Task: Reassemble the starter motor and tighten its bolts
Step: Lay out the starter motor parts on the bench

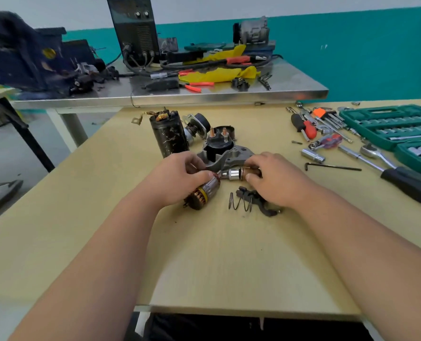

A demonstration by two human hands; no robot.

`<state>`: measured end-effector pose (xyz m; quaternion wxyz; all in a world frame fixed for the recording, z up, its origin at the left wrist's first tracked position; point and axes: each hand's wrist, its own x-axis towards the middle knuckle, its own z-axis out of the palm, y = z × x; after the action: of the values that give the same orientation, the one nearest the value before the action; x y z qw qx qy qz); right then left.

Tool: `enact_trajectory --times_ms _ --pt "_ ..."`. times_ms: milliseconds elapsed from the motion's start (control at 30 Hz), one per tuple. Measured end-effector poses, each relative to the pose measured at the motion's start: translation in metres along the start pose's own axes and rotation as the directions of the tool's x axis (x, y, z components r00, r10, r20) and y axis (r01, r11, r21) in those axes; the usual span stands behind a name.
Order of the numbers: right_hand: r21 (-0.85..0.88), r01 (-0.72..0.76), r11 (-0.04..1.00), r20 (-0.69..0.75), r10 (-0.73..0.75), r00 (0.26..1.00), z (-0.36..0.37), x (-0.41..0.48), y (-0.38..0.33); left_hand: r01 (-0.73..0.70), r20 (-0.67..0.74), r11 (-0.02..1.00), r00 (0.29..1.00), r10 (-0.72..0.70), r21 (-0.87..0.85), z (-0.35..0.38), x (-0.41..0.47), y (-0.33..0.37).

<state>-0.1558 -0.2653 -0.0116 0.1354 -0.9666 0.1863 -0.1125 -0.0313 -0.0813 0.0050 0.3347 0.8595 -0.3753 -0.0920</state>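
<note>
On the pale wooden counter point(229, 254), the left hand point(180, 180) has its grip pinched around the copper-wound armature point(202, 193), while the right hand point(273, 180) grips the shiny metal drive gear point(236, 174) on its shaft. Behind stand the black cylindrical motor housing point(169, 136) and grey cast nose housing point(225, 156) (solenoid seated in it). The green plastic socket case point(391, 126) lies open, sockets in rows.

Bright, even, diffuse indoor light; source not in view. Soft, short shadows under both forearms and beneath the spring point(240, 202) near the desk point(229, 267) centre. Mild glare along the front edge of the steel bench point(204, 96). Strong wide-angle bending at frame edges. Heavy blur on the dark blue object point(15, 50) top left; centre reasonably sharp, far clutter soft.
</note>
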Motion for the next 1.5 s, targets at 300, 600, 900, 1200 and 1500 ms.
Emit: enact_trajectory --times_ms 300,600,900,1200,1500 --pt "-0.067 0.064 0.996 0.007 -0.064 0.998 0.001 0.009 0.001 0.1 0.009 0.992 0.995 -0.101 0.081 -0.001 0.001 -0.003" --pt "0.822 -0.078 0.564 -0.064 0.227 0.972 -0.01 0.011 0.01 -0.03 -0.298 0.999 0.954 0.035 0.022 0.005 0.016 0.004" --pt "0.773 -0.14 0.619 -0.041 0.269 0.962 -0.008 0.015 0.018 -0.067 -0.252 0.873 0.944 0.212 0.483 -0.007 0.101 0.043" --pt "0.569 -0.177 0.803 -0.002 0.217 0.976 -0.002 0.014 0.025 0.07 -0.078 0.677 0.997 -0.019 0.733 -0.018 0.152 0.043" --pt "0.639 -0.169 0.75 0.031 0.194 0.98 -0.001 0.016 0.035 0.093 -0.003 0.507 0.984 -0.177 0.857 -0.006 0.157 0.044"
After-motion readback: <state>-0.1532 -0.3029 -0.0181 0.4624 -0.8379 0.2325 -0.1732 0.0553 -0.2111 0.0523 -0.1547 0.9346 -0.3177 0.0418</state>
